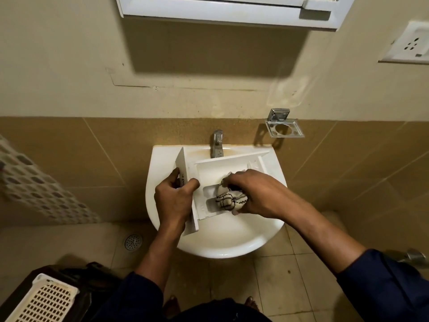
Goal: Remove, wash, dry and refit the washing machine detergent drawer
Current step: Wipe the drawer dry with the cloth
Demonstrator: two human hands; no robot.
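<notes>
Head view, looking down: the detergent drawer (222, 168) lies across the white sink (232, 247), in the middle of the frame, with its open compartments up and its front panel standing at the left end. The left grip (173, 201) is curled round this front panel, thumb on the inner side and fingers on the outer side, and keeps the drawer steady. The right grip (257, 194) is closed on a bunched cloth (229, 198), pale with dark lines, and presses it into a compartment near the drawer's lower edge. No water is seen at the tap (217, 144), so I judge that the step in hand is the wiping dry, though I cannot tell if the cloth is wet. The next move probably calls for pushing the cloth into the narrow compartments at the right end, then carrying the drawer to the machine, which is not in view. Around the sink, the room has tan wall tiles, a metal soap holder (285, 129) right of the tap, a socket (413, 43) at the upper right, a white cabinet (209, 12) along the top edge, a floor drain (133, 242) lower left and a perforated basket (46, 300) in the bottom left corner.
</notes>
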